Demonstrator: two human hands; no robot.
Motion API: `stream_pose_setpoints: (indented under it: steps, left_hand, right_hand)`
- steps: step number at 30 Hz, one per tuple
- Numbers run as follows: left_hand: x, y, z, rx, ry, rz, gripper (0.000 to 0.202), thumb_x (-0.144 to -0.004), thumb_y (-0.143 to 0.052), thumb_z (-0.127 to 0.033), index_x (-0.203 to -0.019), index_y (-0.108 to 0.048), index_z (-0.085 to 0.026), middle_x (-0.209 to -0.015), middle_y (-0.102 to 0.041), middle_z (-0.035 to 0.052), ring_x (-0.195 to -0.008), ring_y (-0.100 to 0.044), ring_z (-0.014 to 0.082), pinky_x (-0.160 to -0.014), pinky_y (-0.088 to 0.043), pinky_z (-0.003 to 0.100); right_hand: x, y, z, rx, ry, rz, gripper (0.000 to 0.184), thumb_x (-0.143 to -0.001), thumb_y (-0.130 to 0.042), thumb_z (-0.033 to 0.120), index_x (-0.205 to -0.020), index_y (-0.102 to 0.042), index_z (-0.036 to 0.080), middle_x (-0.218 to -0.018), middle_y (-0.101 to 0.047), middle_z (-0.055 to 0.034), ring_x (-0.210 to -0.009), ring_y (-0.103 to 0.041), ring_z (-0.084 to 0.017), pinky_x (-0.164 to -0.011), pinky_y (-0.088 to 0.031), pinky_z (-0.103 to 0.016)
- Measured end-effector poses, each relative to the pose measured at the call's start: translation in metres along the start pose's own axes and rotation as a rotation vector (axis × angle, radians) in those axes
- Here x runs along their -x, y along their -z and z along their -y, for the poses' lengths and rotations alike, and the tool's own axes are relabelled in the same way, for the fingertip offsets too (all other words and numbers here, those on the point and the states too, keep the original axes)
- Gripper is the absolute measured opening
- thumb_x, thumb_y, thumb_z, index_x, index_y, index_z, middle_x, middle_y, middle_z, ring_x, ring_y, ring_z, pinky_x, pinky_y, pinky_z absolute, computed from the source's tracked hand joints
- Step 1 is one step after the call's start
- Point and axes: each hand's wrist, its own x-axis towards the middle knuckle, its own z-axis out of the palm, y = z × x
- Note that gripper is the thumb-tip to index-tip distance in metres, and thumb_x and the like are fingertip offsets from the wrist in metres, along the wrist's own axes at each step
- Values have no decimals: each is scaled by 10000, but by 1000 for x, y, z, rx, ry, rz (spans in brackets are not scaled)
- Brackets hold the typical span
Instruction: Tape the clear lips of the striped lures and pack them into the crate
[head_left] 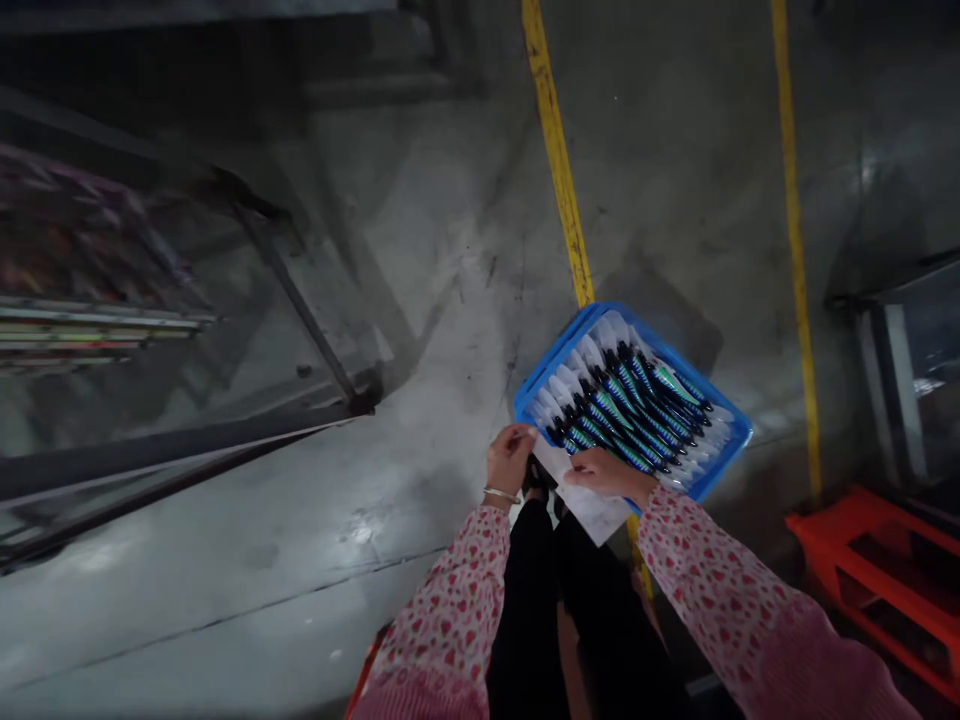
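A blue plastic tray (731, 450) carries a row of slim, fish-shaped pieces (622, 395), black with shiny blue-green stripes, that look like fishing lures. White wrapping sheets (577, 360) lie between and under them. At the tray's near edge, my left hand (510, 460) pinches the upper left corner of a white paper sheet (596, 515). My right hand (604, 472) grips the same sheet along its upper side, fingers closed. The sheet hangs slanting in front of the tray's near side. What supports the tray is hidden.
Yellow lines (555, 140) run along the grey concrete floor (442, 260). To the left stands a metal frame (292, 290) beside a blurred rack of stacked goods (82, 250). An orange stool-like plastic piece (885, 570) is at the lower right, below a dark metal structure (900, 380).
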Motion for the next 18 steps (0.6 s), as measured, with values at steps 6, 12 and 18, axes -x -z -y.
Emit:
stream_pose_setpoints:
  steps: [6, 12, 18]
  left_hand:
    - [-84, -12, 32, -165, -83, -98, 239, -797, -710, -370, -790, -666, -136, -662, -611, -31, -610, -555, 112, -616, -449, 251]
    - [-158, -7, 60, -345, -129, -142, 277, -886, -651, -384, -763, -629, -137, -667, -591, -36, -620, -566, 118, -630, -473, 273]
    - [-195, 0, 89, -486, -97, -197, 304, -892, -637, -407, -763, -623, -132, -705, -596, -27, -633, -565, 118, -617, -470, 265]
  right_hand:
    - [-65, 13, -38, 158, 31, -111, 280, -836, -578, 319, -590, -545, 190, -590, -526, 15, -605, -454, -131, -601, -272, -252]
    - [-134, 13, -73, 279, 9, -154, 321, -924, -512, 284, -633, -585, 169, -618, -560, 4, -624, -497, -121, -624, -316, -247]
    - [-160, 1, -80, 426, -124, -271, 299, -966, -534, 334, -767, -660, 150, -776, -668, -41, -761, -607, -161, -742, -436, -289]
